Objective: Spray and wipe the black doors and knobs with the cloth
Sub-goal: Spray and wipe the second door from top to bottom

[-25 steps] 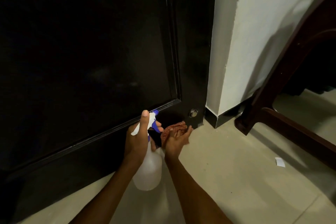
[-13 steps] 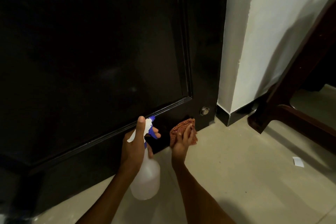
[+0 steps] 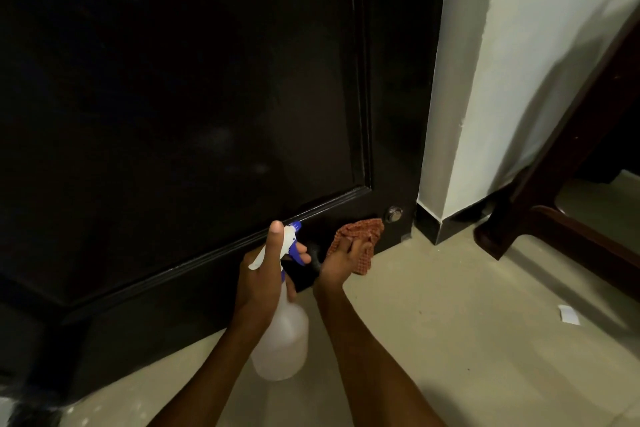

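Note:
A tall black panelled door [image 3: 194, 107] fills the left and centre of the view. My left hand [image 3: 263, 274] grips the neck of a white spray bottle [image 3: 282, 340] with a blue and white trigger head, its nozzle close to the door's bottom rail. My right hand [image 3: 341, 260] presses a reddish-brown checked cloth [image 3: 360, 236] flat against the bottom rail. A small round metal knob [image 3: 394, 214] sits on the door just right of the cloth, near the bottom corner.
A white wall corner [image 3: 485, 87] with a dark skirting stands right of the door. Dark wooden furniture [image 3: 561, 184] leans at the far right. The floor [image 3: 450, 322] is beige tile, with a white paper scrap [image 3: 568, 314] on it.
My right hand and the cloth have slid right along the bottom rail, toward the metal knob. The view has shifted, so the door's corner sits further right. My left hand keeps the bottle.

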